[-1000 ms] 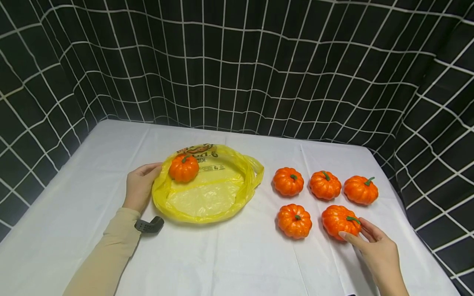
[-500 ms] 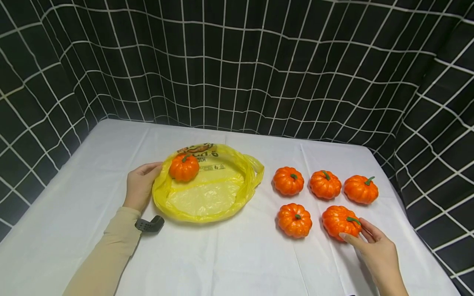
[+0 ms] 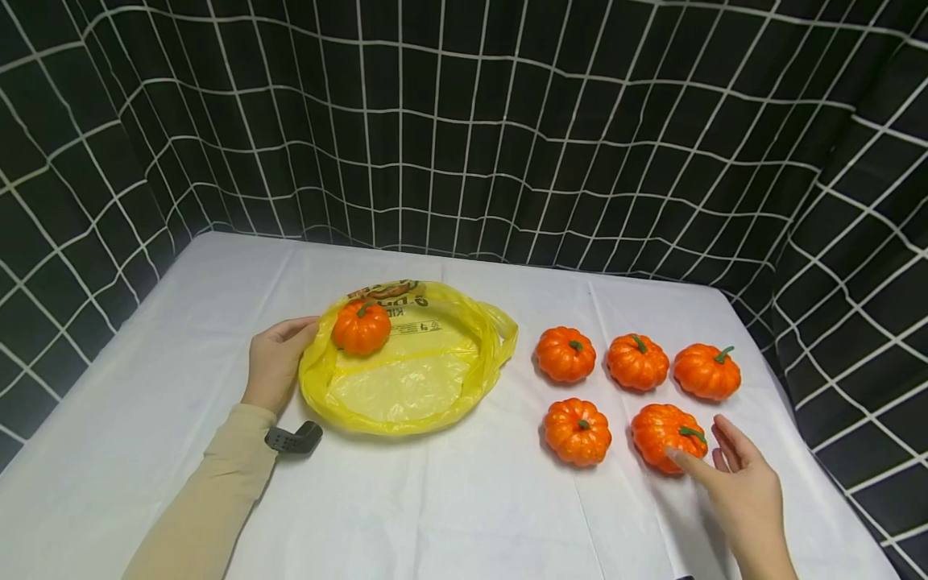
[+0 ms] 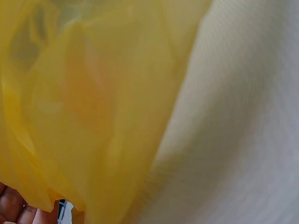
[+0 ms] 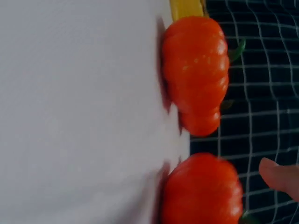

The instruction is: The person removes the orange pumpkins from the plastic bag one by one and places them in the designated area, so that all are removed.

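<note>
My left hand (image 3: pixel 275 366) grips the left rim of a yellow plastic bag (image 3: pixel 406 403) that lies with its mouth open upward. Inside the bag, at its left, sits an orange pumpkin (image 3: pixel 362 328) with a green stem. The left wrist view shows the bag (image 4: pixel 107 140) filling much of the picture, with some fingers (image 4: pixel 11 205) at the bottom left. My right hand (image 3: pixel 747 487) is beside the front right pumpkin (image 3: pixel 661 435), thumb overlapping it and the other fingers spread apart from its right side. In the right wrist view the thumb (image 5: pixel 282 179) stands off that pumpkin (image 5: pixel 201 191).
Three pumpkins stand in a back row: left (image 3: pixel 565 355), middle (image 3: pixel 637 362) and right (image 3: pixel 707 371). Another pumpkin (image 3: pixel 577 432) is left of the one by my right hand. A white cloth (image 3: pixel 464 507) covers the table. Black grid-patterned curtains (image 3: pixel 449 129) surround it.
My right hand's fingers have spread and come away from the right side of the front right pumpkin, which stays in place. The left hand and the bag have hardly moved.
</note>
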Action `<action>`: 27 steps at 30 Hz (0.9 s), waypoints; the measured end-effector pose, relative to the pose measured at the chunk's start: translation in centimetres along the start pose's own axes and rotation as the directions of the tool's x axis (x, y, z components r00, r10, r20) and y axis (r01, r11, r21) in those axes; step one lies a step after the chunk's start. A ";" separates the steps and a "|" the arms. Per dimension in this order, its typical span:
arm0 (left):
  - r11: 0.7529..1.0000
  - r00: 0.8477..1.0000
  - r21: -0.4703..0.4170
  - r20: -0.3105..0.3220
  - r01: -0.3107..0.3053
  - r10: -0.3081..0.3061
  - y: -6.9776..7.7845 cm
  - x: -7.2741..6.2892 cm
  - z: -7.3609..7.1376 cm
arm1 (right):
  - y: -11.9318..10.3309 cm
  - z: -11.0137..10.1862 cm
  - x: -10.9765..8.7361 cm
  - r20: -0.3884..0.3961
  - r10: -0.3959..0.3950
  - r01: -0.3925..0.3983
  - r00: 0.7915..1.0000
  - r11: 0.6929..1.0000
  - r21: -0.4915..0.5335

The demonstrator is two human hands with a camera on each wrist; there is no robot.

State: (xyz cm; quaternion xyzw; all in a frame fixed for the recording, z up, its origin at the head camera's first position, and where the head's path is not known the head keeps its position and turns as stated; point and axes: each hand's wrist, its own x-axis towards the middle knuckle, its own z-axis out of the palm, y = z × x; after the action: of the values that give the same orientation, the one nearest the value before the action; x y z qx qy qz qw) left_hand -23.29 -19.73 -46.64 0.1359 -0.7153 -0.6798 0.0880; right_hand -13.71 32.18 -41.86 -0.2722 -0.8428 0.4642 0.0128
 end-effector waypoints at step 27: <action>1.000 1.000 -0.004 -0.008 0.004 -0.004 -0.3 0.4 0.0 | -10.8 9.2 -4.2 0.245 -0.452 0.391 0.858 0.883 0.260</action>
State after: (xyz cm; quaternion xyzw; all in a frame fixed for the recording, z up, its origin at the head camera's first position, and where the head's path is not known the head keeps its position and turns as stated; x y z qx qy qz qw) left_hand -23.67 -19.89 -47.01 0.1398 -0.7132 -0.6810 0.0898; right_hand -17.48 18.55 -37.59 -0.0043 -0.8228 0.5681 0.0144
